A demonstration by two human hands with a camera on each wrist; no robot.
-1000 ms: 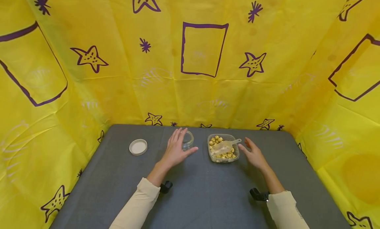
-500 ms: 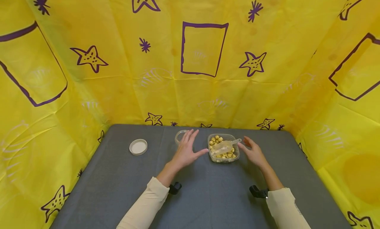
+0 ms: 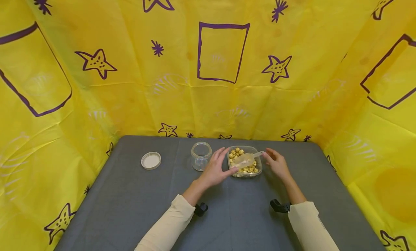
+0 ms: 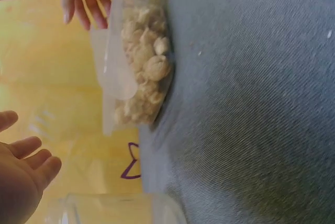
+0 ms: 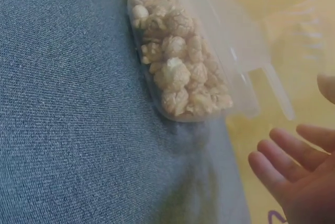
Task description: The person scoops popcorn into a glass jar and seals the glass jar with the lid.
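A clear plastic tub (image 3: 246,175) holds caramel popcorn (image 3: 236,153), and a translucent scoop (image 3: 244,160) lies across the top with its handle pointing right. My left hand (image 3: 215,171) is at the tub's left side, fingers spread and relaxed; in the head view its thumb overlaps the tub, and I cannot tell whether it touches. To the right, my right hand (image 3: 278,167) has its fingers near the handle end. The right wrist view shows a gap between those fingers (image 5: 285,153) and the scoop handle (image 5: 278,90).
An uncapped glass jar (image 3: 201,158) stands upright left of the tub, close to my left hand. Farther left lies a round white-lined lid (image 3: 151,160). Grey cloth (image 3: 130,207) covers the table, and yellow patterned fabric (image 3: 175,99) rises behind and at both sides.
My left hand has moved right, from in front of the jar to the tub's left side, uncovering the jar. The right hand has shifted slightly left toward the scoop handle.
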